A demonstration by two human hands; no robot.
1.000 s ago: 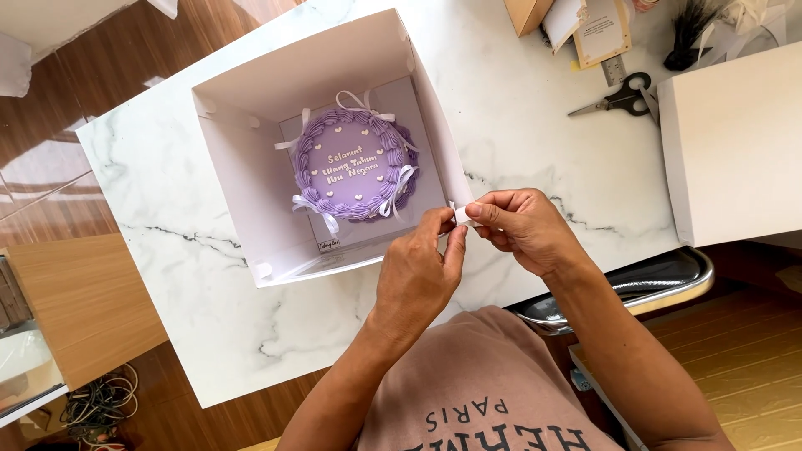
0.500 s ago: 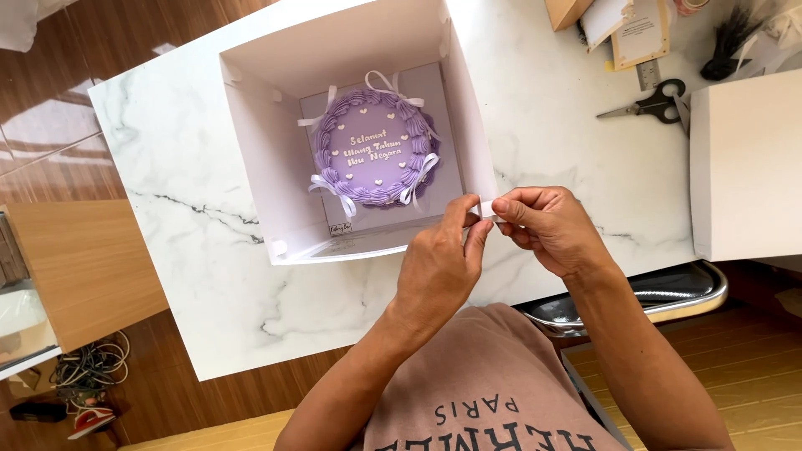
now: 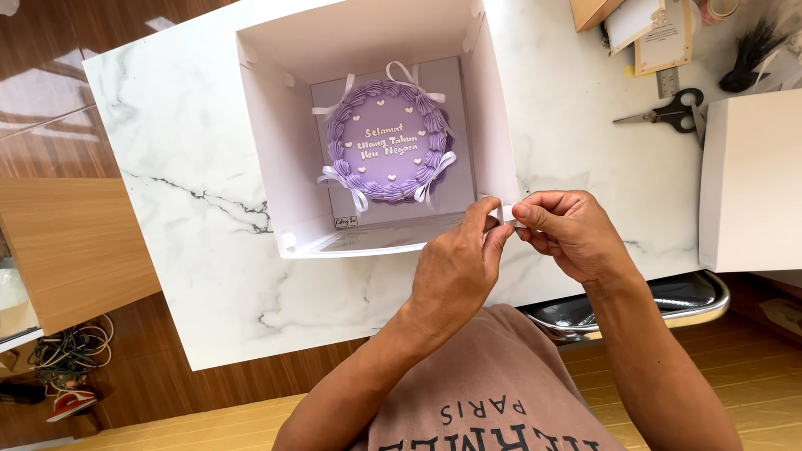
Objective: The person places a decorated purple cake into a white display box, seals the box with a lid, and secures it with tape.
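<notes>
Both hands meet just off the near right corner of the open white cake box, the left hand and right hand pinching one small white strip between thumbs and fingertips, touching the box's right wall. Inside, a round purple cake with white ribbon bows sits well clear of all four walls. Bare marble tabletop lies open to the left, while scissors and a closed white box crowd the right edge.
</notes>
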